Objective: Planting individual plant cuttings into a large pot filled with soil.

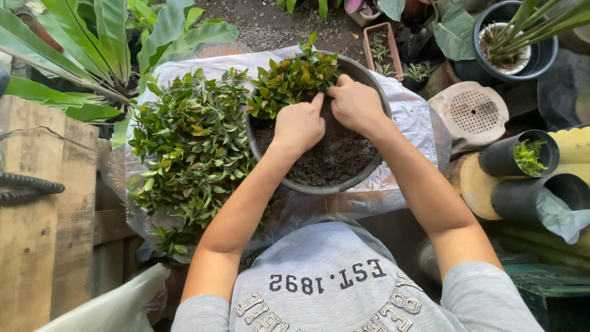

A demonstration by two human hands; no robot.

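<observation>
Both hands are down in the soil, side by side with the knuckles up. The left hand (pixel 299 125) is curled into a loose fist, its fingertips pushed into the dark soil (pixel 335 161) at the foot of a clump of small green-and-yellow leafed cuttings (pixel 294 79). The right hand (pixel 356 104) is curled the same way just beside it, the two nearly touching, its fingers tucked under against the same clump; whether either hand pinches a stem I cannot tell — the fingertips are hidden.

The soil fills a round grey pot (pixel 362 179), and the planted cuttings stand only along its far rim, the near part being bare earth. The pot rests on a sheet of clear plastic (pixel 410 117) spread over the work surface. To the left of the pot, on the same sheet, lies a big loose heap of the same leafy cuttings (pixel 187 144) — touching the pot's side.

At the right edge, black tubular pots (pixel 519 154) lie on their sides, one with bright green moss in its mouth.
</observation>
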